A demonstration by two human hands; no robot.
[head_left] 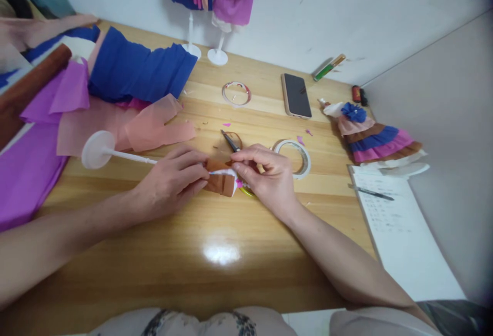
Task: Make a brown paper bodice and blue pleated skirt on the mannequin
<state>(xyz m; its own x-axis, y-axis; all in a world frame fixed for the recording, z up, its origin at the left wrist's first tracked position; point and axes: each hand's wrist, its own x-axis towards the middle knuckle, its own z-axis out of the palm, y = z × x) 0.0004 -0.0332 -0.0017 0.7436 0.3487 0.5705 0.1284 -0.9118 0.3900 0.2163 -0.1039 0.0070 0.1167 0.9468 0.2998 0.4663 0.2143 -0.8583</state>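
Observation:
My left hand (175, 179) is closed around a small doll form on a white stand (129, 157). The form lies sideways, its round base pointing left. Brown crepe paper (220, 184) wraps part of the form's white body, just beyond my left fingertips. My right hand (265, 174) pinches at the upper edge of this brown paper, thumb and forefinger together; the exact bit between them is partly hidden. Scissors (231, 142) lie on the table just behind my fingers, and a roll of white tape (302, 159) sits behind my right hand.
Blue crepe paper (140, 69) and other coloured sheets pile up at left. Two dressed doll stands (217, 56) stand by the wall. Another tape roll (236, 93), a phone (296, 95) and a green tube (329, 67) lie at the back. A paper-dressed doll (379, 138) and notebook (404, 243) are at right.

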